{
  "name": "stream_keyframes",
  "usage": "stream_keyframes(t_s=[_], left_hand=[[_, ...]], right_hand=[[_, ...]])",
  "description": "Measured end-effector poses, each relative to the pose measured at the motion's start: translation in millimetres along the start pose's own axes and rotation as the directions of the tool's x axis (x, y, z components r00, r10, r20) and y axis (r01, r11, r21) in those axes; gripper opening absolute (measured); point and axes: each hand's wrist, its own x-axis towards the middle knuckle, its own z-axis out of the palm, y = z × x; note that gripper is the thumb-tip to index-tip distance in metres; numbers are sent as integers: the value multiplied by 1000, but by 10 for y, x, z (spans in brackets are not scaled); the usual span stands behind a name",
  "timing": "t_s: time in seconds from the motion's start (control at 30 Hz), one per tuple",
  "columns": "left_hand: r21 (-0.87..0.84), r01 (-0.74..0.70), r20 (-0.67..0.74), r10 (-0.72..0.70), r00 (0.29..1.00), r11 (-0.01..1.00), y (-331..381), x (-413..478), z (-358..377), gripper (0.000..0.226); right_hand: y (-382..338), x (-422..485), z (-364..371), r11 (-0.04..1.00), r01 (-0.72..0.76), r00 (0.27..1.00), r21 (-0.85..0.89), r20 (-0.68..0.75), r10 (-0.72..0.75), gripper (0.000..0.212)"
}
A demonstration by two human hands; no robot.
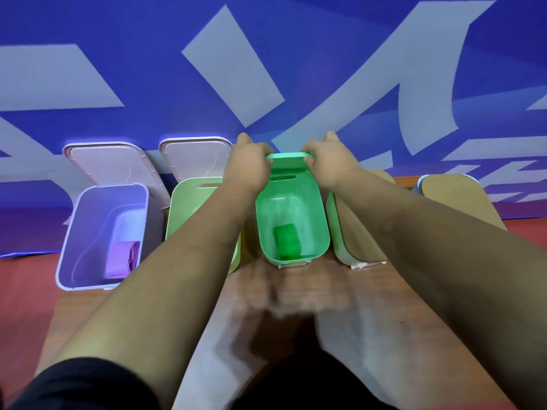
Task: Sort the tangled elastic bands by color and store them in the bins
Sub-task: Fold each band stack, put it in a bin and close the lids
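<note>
Head view looks down two bare forearms to a row of bins along the far edge of the wooden desk [310, 306]. The left hand [248, 164] and right hand [331, 162] each grip one end of the green lid [288, 159], fingers curled round its edge. The lid stands at the back rim of the green bin [313, 208]. It is seen nearly edge-on, so I cannot tell how it joins the bin.

That bin is open, with a folded green band [287, 242] lying on its floor toward the near wall. At the left end of the row the purple bin [88, 220] is also open. Its pale lid [112, 164] leans back against the backdrop, and a purple band [121, 258] rests in its near right corner.

Between these two sits a pale green bin [192, 202] with its own lid [195, 156] tipped back. The left forearm crosses most of it, so its contents are hidden. To the right of the green bin is a wood-lidded bin [355, 232], closed and partly covered by the right forearm. Beyond it a blue-rimmed bin [453, 196], also under a wooden lid, shows only its top.

A black sleeve [83, 383] is cut off at the lower left. The near part of the desk is blurred, with a dark shape at the bottom edge that is too smeared to make out. A blue and white banner [266, 54] fills the background.
</note>
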Motion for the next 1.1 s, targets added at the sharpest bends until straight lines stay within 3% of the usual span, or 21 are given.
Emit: stream_keyframes(t_s=[0.27, 0.5, 0.67, 0.9, 1.1], left_hand=[[-89, -165, -132, 152, 979, 982, -11, -521, -140, 22], [-46, -366, 51, 368, 928, 929, -66, -1334, 309, 27], [60, -297, 150, 286, 947, 953, 10, -1806, 592, 35], [78, -217, 108, 208, 972, 973, 118, -2060, 699, 44], [130, -165, 191, 138, 972, 978, 148, -2118, 720, 51]], right_hand=[[-88, -531, -67, 992, 27, 984, 120, -180, -5, 23], [250, -1349, 426, 991, 95, 995, 99, -5, -95, 27], [380, -1661, 786, 995, 101, 994, 6, 42, -101, 33], [476, -1808, 930, 986, 166, 984, -23, 69, -164, 41], [499, -1893, 836, 977, 204, 965, -61, 179, -190, 50]])
